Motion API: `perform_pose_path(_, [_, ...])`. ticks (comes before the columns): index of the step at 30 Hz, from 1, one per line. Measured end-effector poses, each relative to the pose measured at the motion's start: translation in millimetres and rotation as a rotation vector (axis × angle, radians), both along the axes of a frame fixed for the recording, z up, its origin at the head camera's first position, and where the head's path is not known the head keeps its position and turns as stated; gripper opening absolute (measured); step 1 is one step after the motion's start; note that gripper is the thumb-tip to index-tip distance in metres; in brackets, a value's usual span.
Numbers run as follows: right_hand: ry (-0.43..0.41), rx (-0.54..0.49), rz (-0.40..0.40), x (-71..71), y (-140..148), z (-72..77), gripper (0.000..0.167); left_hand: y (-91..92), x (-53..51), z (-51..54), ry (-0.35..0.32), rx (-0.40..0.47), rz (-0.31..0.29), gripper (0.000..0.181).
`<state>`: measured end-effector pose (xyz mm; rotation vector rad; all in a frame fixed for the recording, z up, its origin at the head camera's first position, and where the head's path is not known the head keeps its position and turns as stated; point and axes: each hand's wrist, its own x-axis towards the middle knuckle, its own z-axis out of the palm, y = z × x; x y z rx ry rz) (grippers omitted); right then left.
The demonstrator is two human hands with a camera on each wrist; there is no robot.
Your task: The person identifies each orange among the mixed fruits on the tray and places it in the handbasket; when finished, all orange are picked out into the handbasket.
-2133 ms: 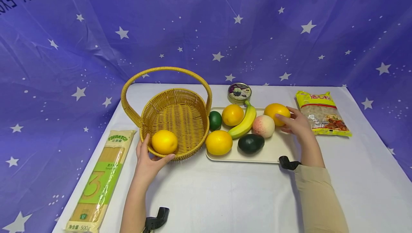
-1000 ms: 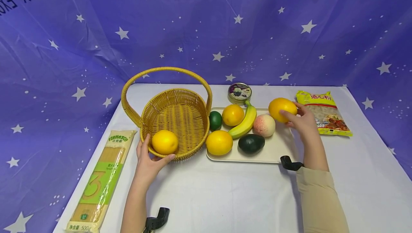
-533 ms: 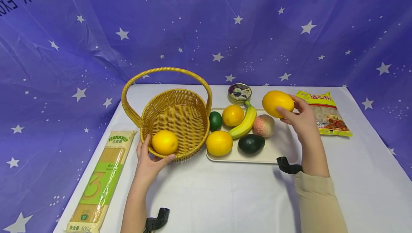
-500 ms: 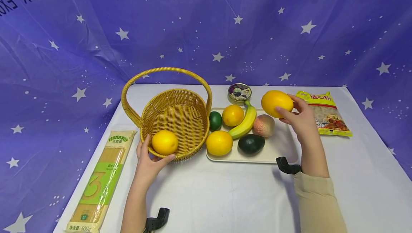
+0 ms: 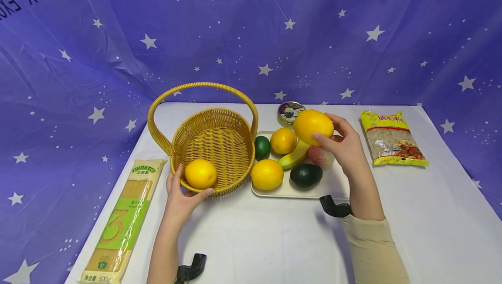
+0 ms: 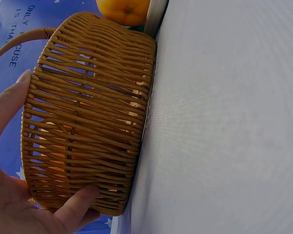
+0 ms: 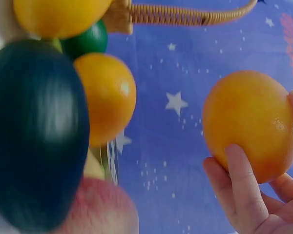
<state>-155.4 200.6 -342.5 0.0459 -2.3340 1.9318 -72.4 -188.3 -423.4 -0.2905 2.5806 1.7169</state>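
Note:
In the head view my left hand [image 5: 185, 199] holds the near left rim of a wicker basket [image 5: 240, 184], its fingers spread along the outside weave [image 6: 95, 122]. One yellow-orange fruit [image 5: 201, 174] lies inside, close to that hand. My right hand [image 5: 345, 144] grips an orange [image 5: 313, 127] in the air above the cream tray [image 5: 333, 190]; the right wrist view shows the orange [image 7: 251, 126] between thumb and fingers. On the tray lie a banana [image 5: 292, 157], a peach [image 5: 320, 155] partly hidden, a dark avocado [image 5: 306, 175], a yellow fruit [image 5: 267, 174], another orange [image 5: 284, 140] and a green fruit [image 5: 262, 147].
A round tin [image 5: 289, 112] stands behind the tray, partly covered by the held orange. A yellow pasta bag [image 5: 394, 139] lies at right, a long spaghetti pack [image 5: 123, 221] at left. The basket's tall handle [image 5: 201, 84] arches upward. White cloth [image 5: 266, 240] covers the table.
My right hand has lifted the orange off the tray's far right corner and carried it left, over the banana and peach. The left hand and basket stay in place.

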Motion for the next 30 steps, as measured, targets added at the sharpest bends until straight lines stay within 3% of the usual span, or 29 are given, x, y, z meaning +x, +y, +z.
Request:
perform_pose_path(4, [-0.031,0.046,0.034,2.6,-14.7,0.4,0.066,0.2,0.0,-1.6,0.006,0.003,-0.003,0.112])
perform_pose_path(8, [-0.086,0.028,0.100,4.3,-28.2,-1.5,0.066,-0.2,0.0,-2.4,0.007,0.005,-0.003,0.112])
perform_pose_path(15, [-0.070,0.064,0.178,7.1,-52.9,-6.1,0.065,-0.8,-0.3,-2.9,0.009,0.004,-0.004,0.112])
perform_pose_path(22, [-0.107,0.114,0.230,10.7,-74.0,-12.4,0.067,-0.1,-1.0,-2.1,0.016,-0.004,-0.003,0.113])
perform_pose_path(30, [-0.129,0.068,0.332,8.7,-103.3,-25.6,0.064,-0.1,-0.6,-2.0,0.010,-0.019,0.001,0.112])
